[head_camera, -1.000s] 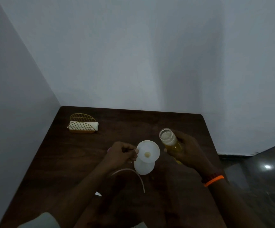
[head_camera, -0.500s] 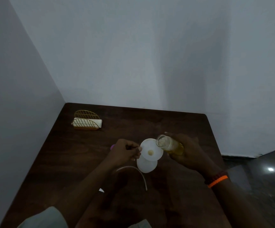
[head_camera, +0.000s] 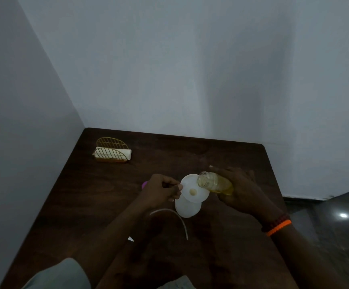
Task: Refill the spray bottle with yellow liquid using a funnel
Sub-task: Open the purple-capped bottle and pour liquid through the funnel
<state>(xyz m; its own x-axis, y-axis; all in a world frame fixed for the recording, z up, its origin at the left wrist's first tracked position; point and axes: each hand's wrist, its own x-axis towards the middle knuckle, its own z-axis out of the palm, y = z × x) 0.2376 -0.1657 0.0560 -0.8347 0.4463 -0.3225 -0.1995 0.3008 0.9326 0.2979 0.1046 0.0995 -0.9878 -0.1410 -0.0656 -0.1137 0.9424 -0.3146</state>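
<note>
A white funnel (head_camera: 191, 184) sits in the mouth of a white spray bottle (head_camera: 187, 208) that stands on the dark wooden table (head_camera: 221, 155). My left hand (head_camera: 161, 189) pinches the funnel's left rim. My right hand (head_camera: 242, 189) holds a clear glass bottle of yellow liquid (head_camera: 214, 183), tipped nearly flat with its open mouth over the funnel's right edge. A little yellow shows in the funnel's throat. A thin white dip tube (head_camera: 174, 217) curves on the table in front of the bottle; the spray head it belongs to is hidden under my left arm.
A gold wire napkin holder (head_camera: 112, 152) with white napkins stands at the table's far left. A small pink object (head_camera: 144, 184) peeks out behind my left hand. Walls close in on the left and back; the table's right edge drops to a dark floor.
My right hand has tipped the glass bottle from upright to nearly flat and brought its mouth over the funnel. My left hand has kept hold of the funnel rim.
</note>
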